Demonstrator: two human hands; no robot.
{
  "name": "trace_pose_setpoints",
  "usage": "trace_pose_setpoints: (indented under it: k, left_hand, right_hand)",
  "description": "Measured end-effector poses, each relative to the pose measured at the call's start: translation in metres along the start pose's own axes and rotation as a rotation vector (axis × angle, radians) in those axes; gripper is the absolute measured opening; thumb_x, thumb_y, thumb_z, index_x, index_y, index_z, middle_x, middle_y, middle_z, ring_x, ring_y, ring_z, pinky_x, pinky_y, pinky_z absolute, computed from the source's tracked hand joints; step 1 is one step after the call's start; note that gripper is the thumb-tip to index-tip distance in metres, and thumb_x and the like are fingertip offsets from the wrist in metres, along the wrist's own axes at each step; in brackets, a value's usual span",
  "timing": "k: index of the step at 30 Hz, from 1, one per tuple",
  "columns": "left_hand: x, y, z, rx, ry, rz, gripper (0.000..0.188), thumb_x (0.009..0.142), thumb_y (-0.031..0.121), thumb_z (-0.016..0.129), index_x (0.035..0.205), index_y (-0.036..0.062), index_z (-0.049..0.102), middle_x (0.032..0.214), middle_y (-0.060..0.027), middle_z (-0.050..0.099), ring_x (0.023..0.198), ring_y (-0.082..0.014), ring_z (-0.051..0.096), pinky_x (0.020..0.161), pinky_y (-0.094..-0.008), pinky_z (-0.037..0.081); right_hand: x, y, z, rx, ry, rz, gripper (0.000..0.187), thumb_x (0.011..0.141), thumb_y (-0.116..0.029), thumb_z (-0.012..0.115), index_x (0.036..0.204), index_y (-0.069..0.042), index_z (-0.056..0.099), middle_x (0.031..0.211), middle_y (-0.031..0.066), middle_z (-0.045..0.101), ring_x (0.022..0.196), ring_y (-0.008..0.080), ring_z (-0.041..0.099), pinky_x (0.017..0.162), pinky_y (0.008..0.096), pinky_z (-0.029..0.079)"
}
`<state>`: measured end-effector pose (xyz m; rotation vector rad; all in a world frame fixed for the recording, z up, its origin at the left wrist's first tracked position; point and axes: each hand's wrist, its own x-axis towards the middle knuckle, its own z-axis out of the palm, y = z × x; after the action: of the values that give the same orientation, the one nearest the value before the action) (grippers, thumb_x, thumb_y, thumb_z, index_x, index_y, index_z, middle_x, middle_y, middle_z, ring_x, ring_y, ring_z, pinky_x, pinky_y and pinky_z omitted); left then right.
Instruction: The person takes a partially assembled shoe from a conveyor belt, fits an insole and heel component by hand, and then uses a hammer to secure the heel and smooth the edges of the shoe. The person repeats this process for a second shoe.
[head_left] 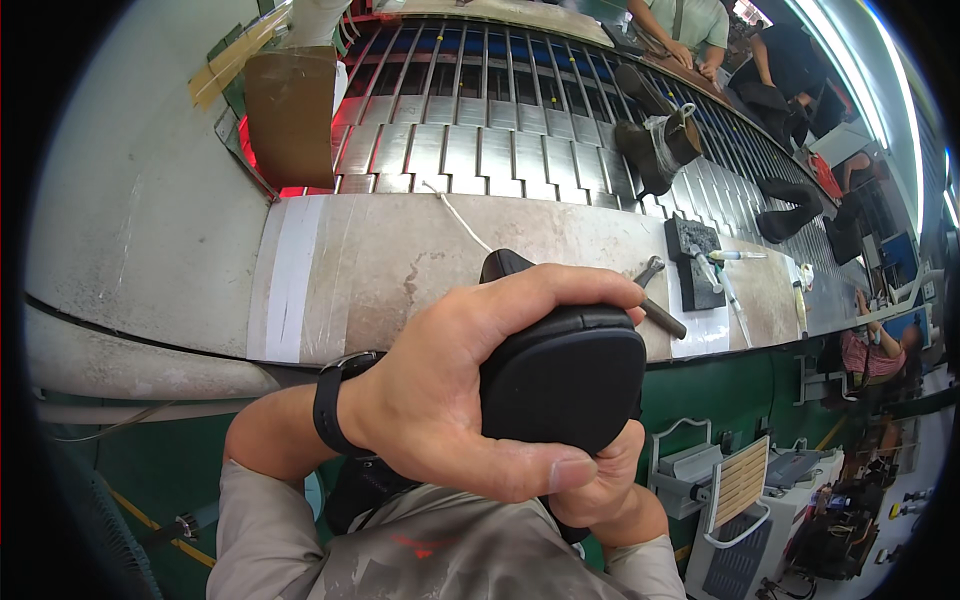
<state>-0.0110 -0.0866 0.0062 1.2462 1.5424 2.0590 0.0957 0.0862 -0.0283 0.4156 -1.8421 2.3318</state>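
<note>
At about nine o'clock from my hands sits a brown cardboard box at the left end of the slatted metal conveyor, with a red glow at its base, and below it the pale worn bench top carries a strip of white tape. My left hand comes in from seven o'clock, a black watch on its wrist, and it is wrapped wide over a black shoe, fingers across the top edge and thumb along the bottom, so the grip is closed firmly on it. The shoe is at the centre of the view, sole side toward me, held up off the bench and just in front of my chest. My right hand is at five o'clock under the shoe, mostly hidden; its fingers curl up against the lower edge, holding it from beneath. A thin white cord lies on the bench at twelve o'clock from the shoe. At about one o'clock a hammer rests on the bench, its handle partly behind my fingertips, and just beyond it a dark block with pens or brushes beside it. Farther off at one o'clock, dark boots stand on the conveyor, and other people work along its far side.
</note>
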Motion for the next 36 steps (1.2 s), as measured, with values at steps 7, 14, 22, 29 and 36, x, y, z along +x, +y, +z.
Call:
trace_pose_setpoints:
  k: [7, 14, 22, 29, 36]
  left_hand:
    - [0.000, 0.002, -0.002, 0.045, -0.023, -0.007, 0.103, 0.073, 0.045, 0.093, 0.145, -0.0138, 0.048, 0.139, -0.0267, 0.061, 0.121, -0.0280, 0.067, 0.103, -0.0384, 0.055]
    - [0.002, 0.020, 0.008, -0.102, 0.088, -0.250, 0.055, 0.102, 0.031, 0.061, 0.141, -0.0073, 0.059, 0.138, -0.0202, 0.065, 0.118, -0.0228, 0.068, 0.100, -0.0350, 0.056]
    - [0.019, -0.008, 0.006, -0.100, 0.017, -0.068, 0.092, 0.083, 0.024, 0.081, 0.157, -0.0083, 0.037, 0.151, -0.0216, 0.055, 0.136, -0.0262, 0.057, 0.115, -0.0380, 0.045]
    - [0.028, -0.001, 0.010, -0.219, 0.080, -0.247, 0.091, 0.085, 0.026, 0.078, 0.159, -0.0070, 0.037, 0.151, -0.0204, 0.056, 0.137, -0.0252, 0.057, 0.118, -0.0382, 0.042]
    - [0.043, -0.015, 0.005, -0.349, 0.128, -0.190, 0.056, 0.112, 0.032, 0.046, 0.151, -0.0086, 0.050, 0.145, -0.0183, 0.063, 0.130, -0.0223, 0.062, 0.115, -0.0349, 0.047]
  right_hand:
    - [-0.001, 0.001, 0.002, 0.018, 0.012, 0.006, 0.011, 0.099, -0.006, 0.074, 0.094, 0.004, 0.076, 0.071, 0.0041, 0.072, 0.061, 0.0093, 0.062, 0.056, 0.0264, 0.047]
    - [-0.007, 0.000, -0.003, 0.057, -0.015, 0.087, 0.010, 0.099, -0.004, 0.071, 0.100, 0.005, 0.075, 0.071, 0.0032, 0.071, 0.061, 0.0084, 0.060, 0.055, 0.0259, 0.046]
    - [0.021, -0.021, -0.015, 0.100, 0.148, 0.278, 0.051, 0.092, -0.038, 0.076, 0.104, 0.012, 0.070, 0.086, 0.0198, 0.075, 0.061, 0.0267, 0.074, 0.048, 0.0358, 0.062]
    - [0.021, -0.018, -0.018, 0.101, 0.236, 0.236, 0.048, 0.092, -0.036, 0.075, 0.105, 0.011, 0.068, 0.083, 0.0217, 0.073, 0.058, 0.0280, 0.074, 0.042, 0.0362, 0.062]
    - [0.033, -0.027, -0.016, 0.005, 0.287, 0.297, 0.062, 0.095, -0.041, 0.071, 0.117, 0.015, 0.060, 0.076, 0.0215, 0.071, 0.056, 0.0292, 0.073, 0.044, 0.0350, 0.062]
